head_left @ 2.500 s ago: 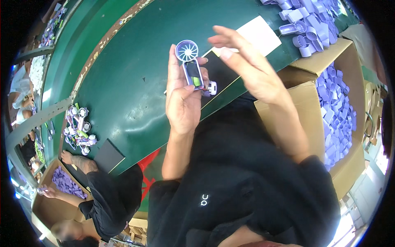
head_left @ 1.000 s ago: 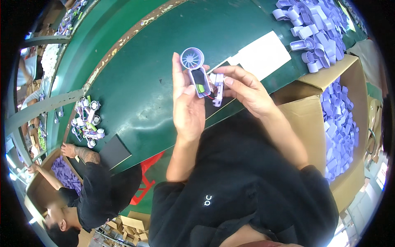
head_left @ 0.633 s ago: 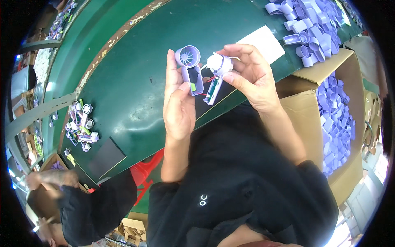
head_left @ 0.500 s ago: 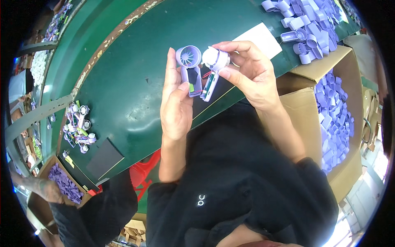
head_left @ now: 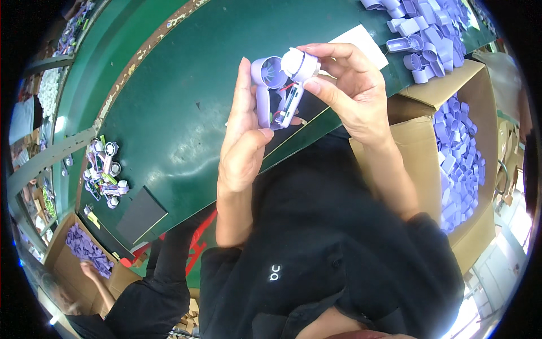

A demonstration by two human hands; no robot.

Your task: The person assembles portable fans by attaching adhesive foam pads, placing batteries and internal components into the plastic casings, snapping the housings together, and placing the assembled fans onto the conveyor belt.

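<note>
The fingers of the right hand [head_left: 363, 96] are closed only partly, thumb on one side and forefinger on the other, and between them they have the round head of a white-and-purple inner part [head_left: 301, 66]. The left hand [head_left: 240, 148] is nearly flat; its fingers stand long behind a purple shell [head_left: 263, 105], and the thumb presses near the lower end, so the shell is held in a loose cradle. Both pieces are above the bench [head_left: 175, 107], side by side, very close to each other.

The shell seems light, stiff plastic, perhaps a little slippery because it looks smooth; its outer walls are the good place to hold. The inner part is probably heavier at its head, and this round body is the safest grip. More delicate should be the narrow circuit board [head_left: 292, 101] and the thin red wires [head_left: 287, 87], which could be pulled loose; fingers should avoid them.

Farther out, a heap of purple shells [head_left: 424, 35] lies at the upper right, and a cardboard box [head_left: 403, 141] stands below it.
</note>
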